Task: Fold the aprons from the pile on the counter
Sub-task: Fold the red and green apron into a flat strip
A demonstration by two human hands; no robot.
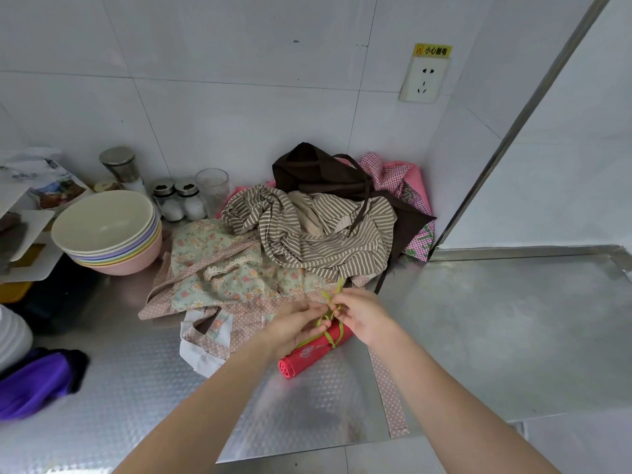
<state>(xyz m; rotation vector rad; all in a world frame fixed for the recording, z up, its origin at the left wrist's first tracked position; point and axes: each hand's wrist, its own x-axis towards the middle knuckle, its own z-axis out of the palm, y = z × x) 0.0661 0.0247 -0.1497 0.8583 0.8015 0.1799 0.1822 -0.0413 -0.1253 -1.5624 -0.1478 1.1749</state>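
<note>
Rolled red fabric apron lies on the embossed steel counter, just in front of the crumpled apron pile. Left hand & right hand both pinch its thin yellow-green ties w/ curled fingers, above the roll.

Embossed shiny metal counter; soft cloth aprons, glossy tiles.

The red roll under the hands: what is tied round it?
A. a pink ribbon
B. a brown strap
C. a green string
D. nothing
C: a green string wraps the red roll, and the fingers of the left hand and right hand pinch its ends.
</note>
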